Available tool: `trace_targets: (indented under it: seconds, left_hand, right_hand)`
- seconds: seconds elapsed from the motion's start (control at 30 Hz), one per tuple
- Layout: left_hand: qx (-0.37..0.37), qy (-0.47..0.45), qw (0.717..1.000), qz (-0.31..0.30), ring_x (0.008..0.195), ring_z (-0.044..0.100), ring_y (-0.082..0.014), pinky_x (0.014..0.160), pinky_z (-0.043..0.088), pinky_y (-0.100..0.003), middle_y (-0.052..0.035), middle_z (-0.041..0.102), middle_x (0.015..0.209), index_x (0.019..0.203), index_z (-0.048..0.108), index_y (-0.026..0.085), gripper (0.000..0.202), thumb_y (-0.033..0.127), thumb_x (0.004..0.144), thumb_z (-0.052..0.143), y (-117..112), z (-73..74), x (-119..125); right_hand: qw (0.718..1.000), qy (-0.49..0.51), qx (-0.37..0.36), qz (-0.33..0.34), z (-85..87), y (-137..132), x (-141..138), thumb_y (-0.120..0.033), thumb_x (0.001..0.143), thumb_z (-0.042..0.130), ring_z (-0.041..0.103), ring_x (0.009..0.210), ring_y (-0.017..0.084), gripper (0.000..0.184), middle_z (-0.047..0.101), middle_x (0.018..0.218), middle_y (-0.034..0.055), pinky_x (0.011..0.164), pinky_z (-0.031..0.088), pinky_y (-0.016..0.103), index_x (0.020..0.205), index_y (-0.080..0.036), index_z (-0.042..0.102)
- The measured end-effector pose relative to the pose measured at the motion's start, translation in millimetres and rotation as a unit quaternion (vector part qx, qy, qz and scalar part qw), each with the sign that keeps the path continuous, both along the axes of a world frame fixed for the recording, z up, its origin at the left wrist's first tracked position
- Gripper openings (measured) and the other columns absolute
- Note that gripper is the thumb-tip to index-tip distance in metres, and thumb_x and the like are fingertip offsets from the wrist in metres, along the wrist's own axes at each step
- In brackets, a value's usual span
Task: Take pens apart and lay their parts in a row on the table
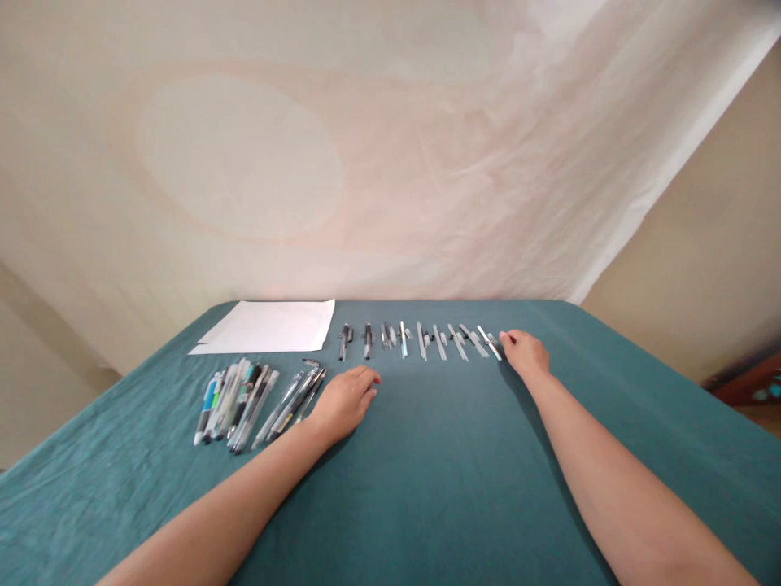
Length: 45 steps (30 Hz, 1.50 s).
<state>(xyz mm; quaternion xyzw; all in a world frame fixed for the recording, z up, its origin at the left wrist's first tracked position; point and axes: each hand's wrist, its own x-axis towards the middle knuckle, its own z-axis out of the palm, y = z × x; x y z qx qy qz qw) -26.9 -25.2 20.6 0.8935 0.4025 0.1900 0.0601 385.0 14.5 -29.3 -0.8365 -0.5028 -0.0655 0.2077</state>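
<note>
My left hand (346,400) lies palm down on the cloth, fingers loosely bent and apart, with nothing seen in it. Just left of it is a small group of clear and black pens (293,404), partly behind my wrist. At the right end of a row of pens, my right hand (527,352) has its fingertips pinched together; a small dark bit shows at them, too small to name. Closest to those fingertips is a slim white-and-black pen (489,343), lying slanted. Along the row, several pens lie with their caps beside them, such as a clear pen (421,341) and a black pen (367,340).
A thicker pile of mixed pens (235,407) lies on the left, some with blue and green parts. White paper sheets (268,327) rest at the back left. A green cloth (427,488) covers the table, and a pale curtain (396,163) hangs behind its far edge.
</note>
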Motion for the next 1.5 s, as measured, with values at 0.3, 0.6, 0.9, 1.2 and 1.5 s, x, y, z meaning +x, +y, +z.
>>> trace_targets:
  seconds: [0.3,0.6,0.9,1.2,1.5]
  left_hand:
    - [-0.018,0.174,0.946,0.274,0.081,0.057,-0.0240,0.067,0.041,-0.031,-0.0068,0.063,0.085,0.084,0.062,0.021,0.021,0.034,0.078,0.046,36.0,59.9,-78.6]
    - [-0.151,0.224,0.920,0.282,0.077,0.058,-0.0268,0.067,0.044,-0.037,-0.0115,0.065,0.086,0.079,0.062,0.015,0.019,0.029,0.067,0.058,54.3,31.6,-99.7]
    - [-0.251,0.005,0.945,0.207,0.061,0.056,-0.0163,0.058,0.045,-0.027,-0.0047,0.062,0.070,0.093,0.055,0.014,0.020,0.022,0.074,0.054,45.7,62.7,-92.7]
    - [-0.471,-0.485,0.736,0.034,0.065,0.062,-0.0117,0.067,0.052,-0.030,-0.0046,0.065,0.083,0.092,0.049,0.014,0.037,0.030,0.068,0.072,-5.0,20.3,8.0]
    - [-0.424,-0.534,0.728,0.068,0.071,0.066,-0.0147,0.075,0.052,-0.033,-0.0039,0.067,0.078,0.087,0.046,0.015,0.035,0.027,0.066,0.072,-1.8,-16.0,14.1]
  right_hand:
    - [0.999,0.024,0.022,0.000,7.1,-12.1,-3.5,-0.050,0.084,0.037,0.057,0.072,0.020,0.041,0.067,0.087,0.0074,0.053,0.030,0.026,0.090,-0.024,0.069]
    - [0.979,0.062,0.073,0.182,42.6,-15.0,-52.6,-0.047,0.085,0.036,0.053,0.063,0.015,0.041,0.065,0.071,0.0047,0.056,0.031,0.023,0.084,-0.020,0.068]
    - [0.881,0.144,-0.040,0.450,75.1,-44.0,-130.2,-0.041,0.085,0.044,0.053,0.061,0.013,0.032,0.063,0.068,0.0017,0.058,0.034,0.022,0.081,-0.018,0.066]
    - [0.718,0.385,-0.212,0.540,69.4,-67.1,-184.3,-0.048,0.087,0.040,0.057,0.067,0.013,0.039,0.063,0.079,0.0036,0.059,0.042,0.022,0.101,-0.016,0.056]
    - [0.771,0.283,-0.223,0.525,52.0,-52.2,-161.4,-0.040,0.084,0.049,0.050,0.063,0.011,0.029,0.058,0.072,0.0018,0.056,0.037,0.020,0.091,-0.015,0.061]
